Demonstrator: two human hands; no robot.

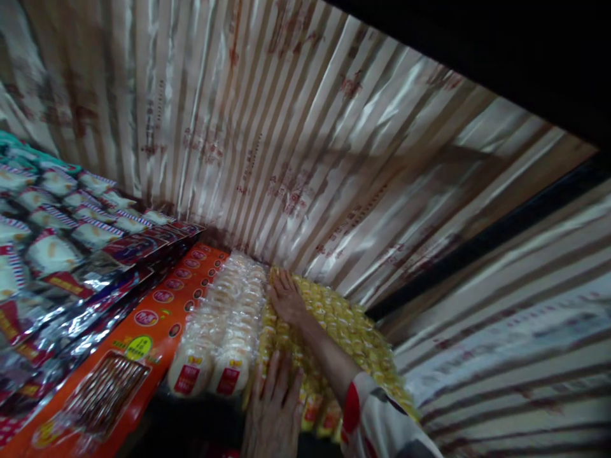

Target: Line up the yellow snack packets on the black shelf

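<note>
At the near end of the rows of yellow-wrapped packets (pixel 334 324), the left hand (pixel 272 413) lies palm down, its fingers straight, slightly spread and closed around nothing; whether it presses on them I cannot tell. Just right of it, red labels (pixel 312 407) show on the nearest packets, and beyond these comes the right forearm in a patterned sleeve (pixel 382 420). Immediately left of the left hand run two columns of round pale cakes (pixel 238 299) in clear wrap, red-labelled at their near ends. Left of those slants a long orange packet (pixel 160 312), brown sticks (pixel 107 391) showing through its window. Farther out than the left hand, the right hand (pixel 289 302) rests flat on the far part of the yellow rows, fingers extended and gripping nothing. Well to its left lie stacked packets with striped tops (pixel 95 232). Behind both hands rises shiny striped sheeting (pixel 267 127) printed with dark red characters, crossed at right by a dark bar (pixel 477 242).
</note>
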